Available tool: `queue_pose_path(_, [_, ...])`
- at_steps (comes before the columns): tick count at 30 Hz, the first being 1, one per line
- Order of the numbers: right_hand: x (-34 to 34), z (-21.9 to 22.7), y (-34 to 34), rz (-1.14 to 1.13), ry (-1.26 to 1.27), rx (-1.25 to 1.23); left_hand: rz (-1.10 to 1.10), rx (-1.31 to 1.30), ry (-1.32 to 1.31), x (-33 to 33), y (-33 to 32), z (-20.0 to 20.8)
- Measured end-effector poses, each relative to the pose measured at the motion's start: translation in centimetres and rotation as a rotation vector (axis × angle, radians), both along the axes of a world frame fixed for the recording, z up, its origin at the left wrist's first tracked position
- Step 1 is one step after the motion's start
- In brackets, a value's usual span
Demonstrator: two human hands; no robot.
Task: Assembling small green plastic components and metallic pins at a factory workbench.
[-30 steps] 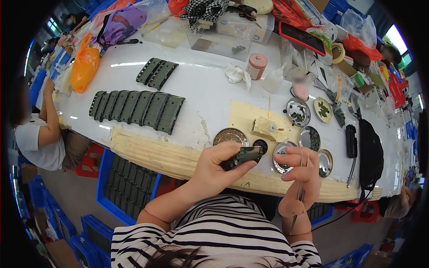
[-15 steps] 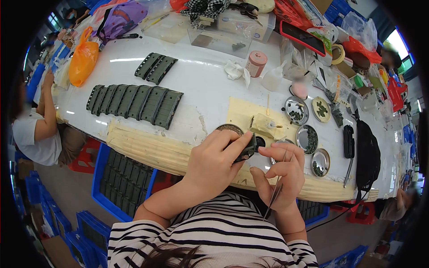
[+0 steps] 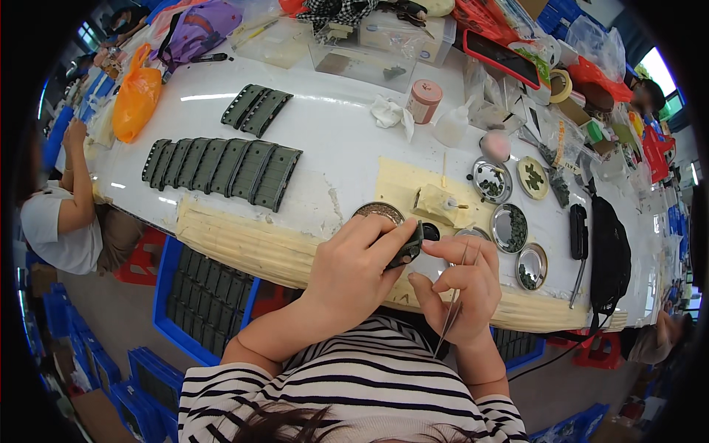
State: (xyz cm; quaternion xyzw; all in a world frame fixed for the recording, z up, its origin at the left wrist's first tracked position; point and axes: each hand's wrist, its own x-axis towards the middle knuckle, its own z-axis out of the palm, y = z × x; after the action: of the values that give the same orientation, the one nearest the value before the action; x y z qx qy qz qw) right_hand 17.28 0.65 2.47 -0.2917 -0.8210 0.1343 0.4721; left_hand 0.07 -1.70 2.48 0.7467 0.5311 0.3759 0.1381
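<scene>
Gripping a green part (image 3: 418, 243) in the left hand (image 3: 351, 272); holding tweezers (image 3: 446, 328) in the right hand (image 3: 471, 289), with fingers (image 3: 444, 251) near, perhaps touching, the part.

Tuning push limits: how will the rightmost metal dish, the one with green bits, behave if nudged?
The metal dish looks rigid, so it probably won't flex. Being shallow and round, it likely slides rather than tips on the glossy white tabletop. The small green bits look loose, so they may shift or spill if it tilts.
</scene>
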Motion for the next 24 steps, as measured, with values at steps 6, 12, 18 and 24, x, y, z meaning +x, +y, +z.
queue_pose_path(6, [-0.2,-0.1,0.0,0.011,0.018,-0.019,-0.003,-0.013,-0.031,0.0,0.0,-0.3])
queue_pose_path(12, [0.9,0.3,0.4,-0.01,0.252,-0.163,0.02,0.103,-0.031,-0.2,0.8,-0.4])
queue_pose_path(18, [3.1,1.0,3.1,-0.438,0.028,-0.105,0.134,0.479,0.262,-1.9,2.6,-0.7])
queue_pose_path(24, [3.1,-0.3,4.4,-0.386,-0.118,-0.11,0.219,0.607,0.446,-2.0,2.7,-0.7])
